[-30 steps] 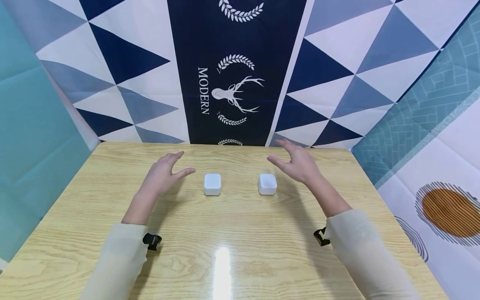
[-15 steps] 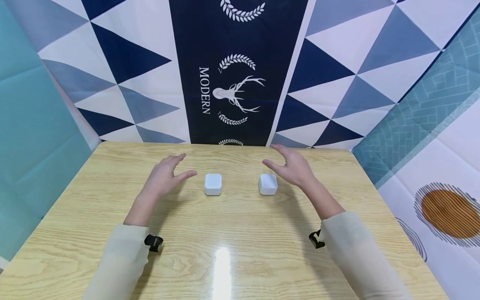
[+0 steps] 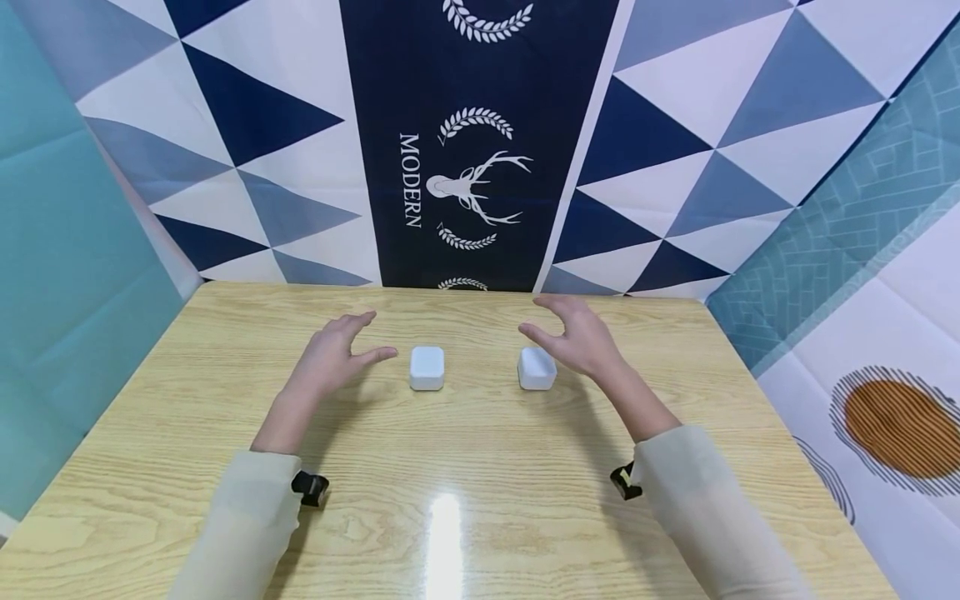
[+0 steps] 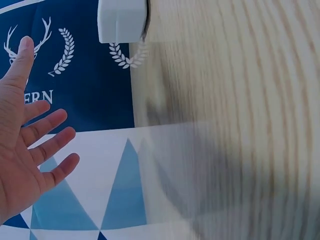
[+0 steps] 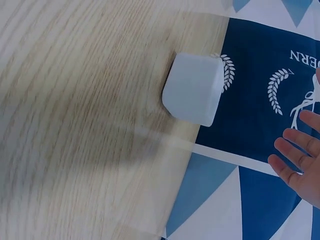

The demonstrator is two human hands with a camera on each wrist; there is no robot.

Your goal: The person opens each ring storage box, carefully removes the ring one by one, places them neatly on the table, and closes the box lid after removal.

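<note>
Two small white blocks with rounded corners stand apart on the wooden table. To the left block [image 3: 427, 368] my left hand [image 3: 326, 358] is nearest; it hovers beside it with fingers spread and thumb pointing toward it, touching nothing. My right hand [image 3: 581, 337] is above and just right of the right block [image 3: 536, 369], its thumb over the block's far edge in the head view. The left wrist view shows the left palm [image 4: 22, 155] and part of a white block [image 4: 121, 20] at the top. In the right wrist view, the other block [image 5: 194, 89] lies apart from the fingers [image 5: 295, 150].
The light wooden table [image 3: 375, 517] reaches back to a patterned cloth wall [image 3: 465, 167]. A teal panel [image 3: 75, 292] borders the left side, and a printed cloth [image 3: 847, 350] borders the right. Small black devices [image 3: 310, 487] sit at both cuffs.
My right hand has moved left and slightly nearer, toward the right block. The left hand has shifted a little to the right and down. Both blocks stay in place.
</note>
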